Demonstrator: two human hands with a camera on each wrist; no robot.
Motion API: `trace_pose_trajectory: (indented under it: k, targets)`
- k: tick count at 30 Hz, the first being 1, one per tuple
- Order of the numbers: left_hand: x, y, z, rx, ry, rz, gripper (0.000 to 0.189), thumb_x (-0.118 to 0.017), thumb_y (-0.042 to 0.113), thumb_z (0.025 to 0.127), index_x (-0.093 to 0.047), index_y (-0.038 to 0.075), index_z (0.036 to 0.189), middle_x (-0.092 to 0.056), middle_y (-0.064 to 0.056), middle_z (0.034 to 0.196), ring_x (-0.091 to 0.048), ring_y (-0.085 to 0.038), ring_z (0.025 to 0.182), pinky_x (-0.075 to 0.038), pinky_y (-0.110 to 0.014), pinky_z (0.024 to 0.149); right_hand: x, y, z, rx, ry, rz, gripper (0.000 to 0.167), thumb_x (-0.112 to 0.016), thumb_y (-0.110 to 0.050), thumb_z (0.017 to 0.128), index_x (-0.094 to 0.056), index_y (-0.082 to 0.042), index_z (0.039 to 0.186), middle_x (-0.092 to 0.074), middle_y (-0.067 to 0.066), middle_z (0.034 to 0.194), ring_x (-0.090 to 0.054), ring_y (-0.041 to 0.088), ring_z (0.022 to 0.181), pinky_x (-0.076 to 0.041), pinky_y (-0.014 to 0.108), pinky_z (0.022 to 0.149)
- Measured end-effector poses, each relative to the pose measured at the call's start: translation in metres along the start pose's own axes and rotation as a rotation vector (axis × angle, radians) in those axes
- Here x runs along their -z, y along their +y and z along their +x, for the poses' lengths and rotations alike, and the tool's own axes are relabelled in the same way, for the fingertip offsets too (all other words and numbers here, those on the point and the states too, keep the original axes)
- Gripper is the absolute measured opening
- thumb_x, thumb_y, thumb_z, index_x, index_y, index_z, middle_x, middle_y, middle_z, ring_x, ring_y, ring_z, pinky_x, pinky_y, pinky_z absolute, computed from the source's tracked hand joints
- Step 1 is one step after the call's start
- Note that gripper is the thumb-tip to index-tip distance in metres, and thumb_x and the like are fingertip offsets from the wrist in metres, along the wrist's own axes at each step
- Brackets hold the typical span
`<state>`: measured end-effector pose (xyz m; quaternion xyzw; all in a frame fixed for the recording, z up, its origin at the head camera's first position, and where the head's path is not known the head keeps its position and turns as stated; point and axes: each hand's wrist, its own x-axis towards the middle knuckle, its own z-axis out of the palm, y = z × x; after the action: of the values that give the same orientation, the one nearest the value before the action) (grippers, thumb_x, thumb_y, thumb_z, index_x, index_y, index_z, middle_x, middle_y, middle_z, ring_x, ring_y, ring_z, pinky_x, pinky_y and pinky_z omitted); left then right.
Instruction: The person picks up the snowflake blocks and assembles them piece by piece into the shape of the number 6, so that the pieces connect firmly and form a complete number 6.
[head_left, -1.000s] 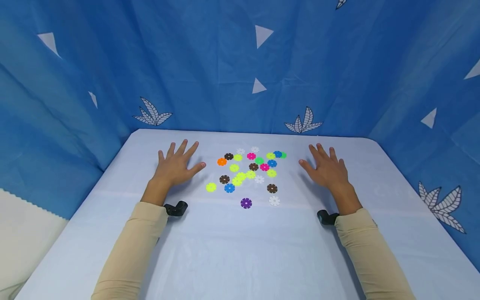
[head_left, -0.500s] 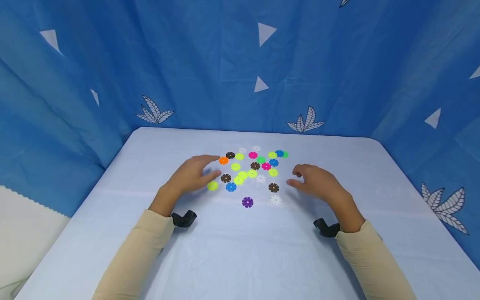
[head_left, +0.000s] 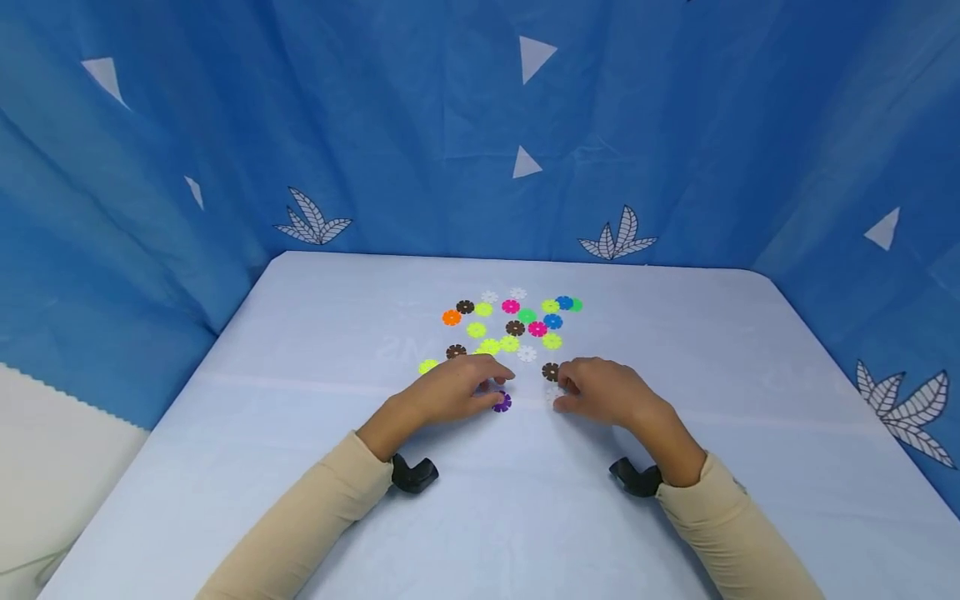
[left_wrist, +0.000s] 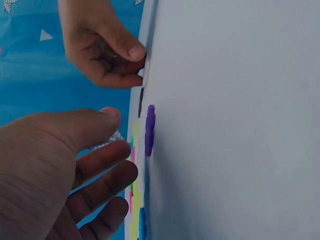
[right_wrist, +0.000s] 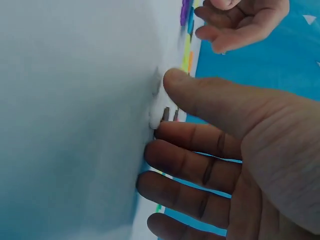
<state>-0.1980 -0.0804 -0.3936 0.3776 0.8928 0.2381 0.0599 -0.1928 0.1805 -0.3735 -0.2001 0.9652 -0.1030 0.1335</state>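
My left hand is over the front of a scatter of flower-shaped plastic discs, its thumb overlapping the purple disc in the head view. The left wrist view shows that purple disc edge-on at the table, apart from the loosely bent fingers and with nothing in their grasp. My right hand is low at the white disc, partly hidden by it. In the right wrist view, the index fingertip is right at the white disc, and the thumb stands off from it. A brown disc lies just beyond.
Several more discs lie farther back on the white table, among them an orange one, a pink one and a blue one. A blue curtain hangs behind the table. Both wrists carry black cameras.
Both hands have moved inward and toward the front discs, from spread fingers at either side to bent fingers near the purple and white discs. The discs show no clear shift on the table.
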Motion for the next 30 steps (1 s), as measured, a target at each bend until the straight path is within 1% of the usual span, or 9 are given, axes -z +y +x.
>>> trace_pose_trajectory:
  k: [5,9,14,20,23,27,30]
  targets:
    - [-0.0051,0.0028,0.0017,0.006,-0.025,0.057,0.039,-0.074,0.023,0.095,-0.067,0.01,0.131,-0.066,-0.003,0.118,-0.062,-0.015,0.107,-0.05,-0.033,0.095,-0.0017,-0.0016,0.0017,0.035,0.016,-0.024,0.025,-0.083,-0.026,0.086,-0.069,-0.012,0.102,-0.057,-0.004,0.081,-0.053,0.015,0.075,-0.048,0.032,0.067]
    - [-0.0082,0.0011,0.0015,-0.01,-0.026,0.079,0.036,-0.075,0.023,0.094,-0.071,0.01,0.127,-0.064,-0.004,0.116,-0.061,-0.016,0.105,-0.051,-0.031,0.093,-0.0023,-0.0021,0.0012,0.045,0.024,-0.026,0.023,-0.083,-0.024,0.086,-0.068,-0.013,0.1,-0.056,-0.004,0.083,-0.053,0.015,0.077,-0.049,0.033,0.069]
    - [-0.0092,0.0018,0.0026,-0.006,-0.03,0.08,0.026,-0.075,0.023,0.094,-0.075,0.012,0.117,-0.062,-0.003,0.111,-0.059,-0.016,0.1,-0.051,-0.029,0.089,-0.0029,-0.0032,0.002,0.053,0.021,0.0,0.026,-0.084,-0.021,0.085,-0.067,-0.012,0.102,-0.057,-0.002,0.09,-0.055,0.016,0.083,-0.052,0.034,0.075]
    - [-0.0095,0.0023,0.0045,0.03,-0.065,0.053,0.022,-0.076,0.025,0.092,-0.073,0.013,0.11,-0.061,0.001,0.106,-0.058,-0.012,0.098,-0.05,-0.026,0.09,-0.0046,-0.0043,0.004,0.069,0.014,0.051,0.027,-0.084,-0.017,0.085,-0.064,-0.014,0.102,-0.057,-0.004,0.088,-0.054,0.017,0.084,-0.049,0.033,0.073]
    - [-0.0092,0.0022,0.0041,0.048,-0.08,0.057,0.029,-0.076,0.027,0.092,-0.07,0.011,0.116,-0.06,0.0,0.108,-0.057,-0.012,0.098,-0.05,-0.026,0.091,-0.006,-0.0058,0.0036,0.086,0.018,0.071,0.027,-0.084,-0.015,0.085,-0.064,-0.015,0.102,-0.057,-0.005,0.086,-0.054,0.016,0.082,-0.049,0.032,0.071]
    - [-0.008,0.0019,0.0025,0.052,-0.093,0.075,0.038,-0.074,0.03,0.093,-0.069,0.009,0.124,-0.06,-0.001,0.112,-0.058,-0.012,0.099,-0.05,-0.027,0.093,-0.0077,-0.0082,0.0032,0.089,0.023,0.081,0.027,-0.084,-0.014,0.084,-0.063,-0.016,0.101,-0.056,-0.006,0.084,-0.054,0.016,0.081,-0.049,0.032,0.07]
    - [-0.0071,0.0016,0.0021,0.039,-0.102,0.097,0.034,-0.073,0.027,0.093,-0.071,0.01,0.122,-0.06,-0.001,0.112,-0.058,-0.011,0.099,-0.049,-0.027,0.092,-0.0079,-0.0095,0.0033,0.08,0.027,0.082,0.027,-0.085,-0.013,0.084,-0.063,-0.017,0.1,-0.056,-0.006,0.083,-0.054,0.016,0.081,-0.049,0.032,0.071]
